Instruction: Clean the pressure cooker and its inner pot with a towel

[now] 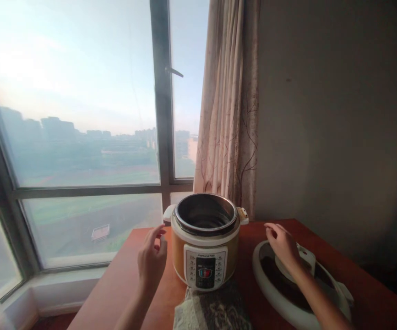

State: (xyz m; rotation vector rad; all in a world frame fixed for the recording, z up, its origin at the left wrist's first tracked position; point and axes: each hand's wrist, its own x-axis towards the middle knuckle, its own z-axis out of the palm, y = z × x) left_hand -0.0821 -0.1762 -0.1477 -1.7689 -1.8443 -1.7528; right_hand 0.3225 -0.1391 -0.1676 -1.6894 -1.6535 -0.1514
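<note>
An electric pressure cooker (205, 247) stands upright on the table with its top uncovered. Its dark metal inner pot (207, 213) shows inside the rim. My left hand (153, 254) is raised just left of the cooker, fingers curled loosely and apart, holding nothing. On the right, my right hand (282, 240) hovers over the cooker's lid (262, 284), its fingers bent and apart with nothing visible in them. The lid lies on the table, partly covered by my right forearm. A patterned cloth (212, 309) lies in front of the cooker.
The reddish wooden table (112, 284) reaches back toward a large window (88, 137) on the left. Behind the cooker hangs a beige curtain (224, 101). A plain wall (329, 114) stands at the back right.
</note>
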